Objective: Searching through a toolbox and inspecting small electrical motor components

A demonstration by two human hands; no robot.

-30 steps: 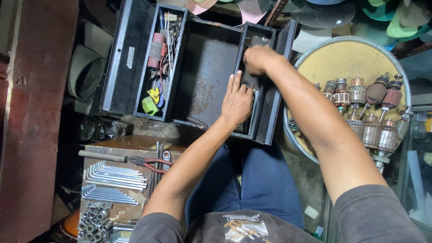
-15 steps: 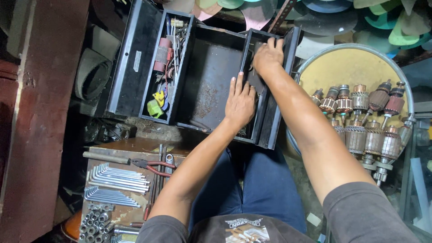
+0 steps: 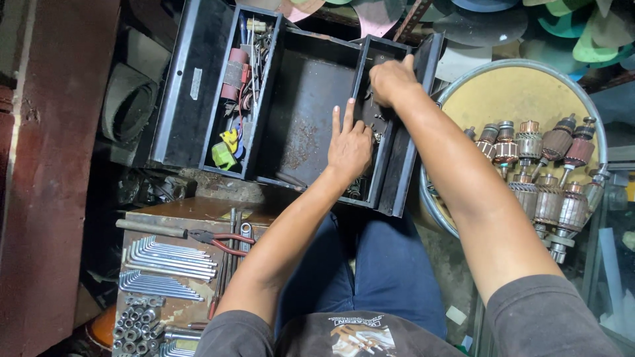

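Note:
A black metal toolbox (image 3: 311,99) lies open in front of me, its trays folded out to both sides. My left hand (image 3: 348,147) rests flat, fingers spread, on the inner edge of the right tray (image 3: 390,165). My right hand (image 3: 391,80) reaches into the far end of that tray with its fingers curled down; what they hold, if anything, is hidden. The left tray (image 3: 238,99) holds small tools, a reddish roll and yellow and green bits. The toolbox's middle well is dark and rusty.
A round metal tray (image 3: 463,99) on the right carries several motor armatures (image 3: 542,178). At lower left a small bench (image 3: 192,215) holds rows of hex keys (image 3: 165,261), red-handled pliers (image 3: 221,239) and sockets (image 3: 132,324). My blue-trousered knees are below the toolbox.
Both hands stay at the right tray. My right hand has shifted slightly along its far end, and the view has moved a little.

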